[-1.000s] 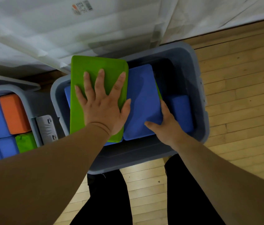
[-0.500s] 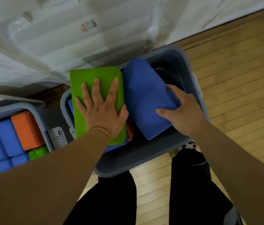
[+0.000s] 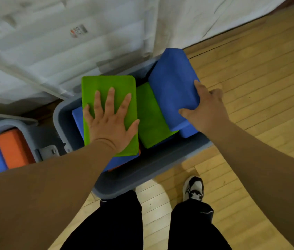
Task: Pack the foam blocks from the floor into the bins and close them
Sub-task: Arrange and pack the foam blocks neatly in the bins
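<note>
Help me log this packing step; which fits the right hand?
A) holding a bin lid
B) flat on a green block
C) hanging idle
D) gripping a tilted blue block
D: the right hand grips the near end of the blue block, which tilts over the right side of the bin.

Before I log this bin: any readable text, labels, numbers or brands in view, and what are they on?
Sticker on the white plastic lid leaning at the back: a red-orange mark and a barcode, too blurred to read.
Grey bin, shoe: no text visible.
</note>
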`<state>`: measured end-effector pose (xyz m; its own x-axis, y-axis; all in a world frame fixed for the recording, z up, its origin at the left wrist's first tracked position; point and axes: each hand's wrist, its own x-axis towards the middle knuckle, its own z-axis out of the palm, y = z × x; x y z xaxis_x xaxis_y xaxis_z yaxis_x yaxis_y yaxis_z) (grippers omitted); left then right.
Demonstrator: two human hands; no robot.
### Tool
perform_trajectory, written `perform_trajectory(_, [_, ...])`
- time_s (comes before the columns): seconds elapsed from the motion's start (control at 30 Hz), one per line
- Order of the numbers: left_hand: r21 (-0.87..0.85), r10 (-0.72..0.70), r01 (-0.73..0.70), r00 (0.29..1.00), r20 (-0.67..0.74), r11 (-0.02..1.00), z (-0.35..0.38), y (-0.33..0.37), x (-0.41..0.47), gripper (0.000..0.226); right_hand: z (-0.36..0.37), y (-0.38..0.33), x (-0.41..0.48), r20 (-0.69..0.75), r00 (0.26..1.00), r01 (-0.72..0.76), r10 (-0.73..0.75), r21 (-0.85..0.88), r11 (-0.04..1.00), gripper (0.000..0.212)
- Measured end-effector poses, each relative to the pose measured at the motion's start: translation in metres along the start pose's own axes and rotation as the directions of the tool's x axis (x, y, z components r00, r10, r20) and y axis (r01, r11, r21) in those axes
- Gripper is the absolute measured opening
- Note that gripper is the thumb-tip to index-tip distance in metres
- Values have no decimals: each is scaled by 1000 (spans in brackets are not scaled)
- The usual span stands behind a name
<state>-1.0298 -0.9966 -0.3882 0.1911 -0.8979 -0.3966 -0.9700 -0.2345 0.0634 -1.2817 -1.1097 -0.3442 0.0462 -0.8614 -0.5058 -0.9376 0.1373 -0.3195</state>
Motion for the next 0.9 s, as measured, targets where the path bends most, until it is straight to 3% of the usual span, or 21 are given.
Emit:
perform_trajectory(0.13, [1, -4, 4, 1000, -28, 1000, 3, 8, 1, 78, -9, 11, -5, 118, 993, 30, -33, 23, 999, 106])
perform_trajectory(0.27, [0, -36, 36, 995, -88, 999, 4, -4, -3, 79, -30, 11, -9, -173, 969, 190, -179, 51, 980, 94])
perform_trajectory(0.33, [10, -40, 41, 994, -99, 999, 6, 0, -4, 80, -39, 8, -3, -336, 923, 242, -187, 128, 962, 87])
perform_trajectory(0.43, [26, -39, 42, 991, -127, 999, 7, 9, 1, 80, -33, 3, 7, -476, 828, 379, -295, 88, 921, 72])
perform_trajectory(0.6, [32, -40, 47, 980, -195, 998, 13, 9, 2, 79, -4, 12, 17, -412, 752, 566, -514, 5, 825, 79])
perform_trajectory(0.77, [41, -31, 41, 975, -220, 998, 13, 14, 7, 79, 19, 48, 15, -328, 798, 523, -505, -38, 851, 106])
perform_trajectory(0.9, [45, -31, 44, 967, -254, 998, 15, 11, 4, 78, 32, 65, 12, -227, 820, 532, -525, -37, 846, 113])
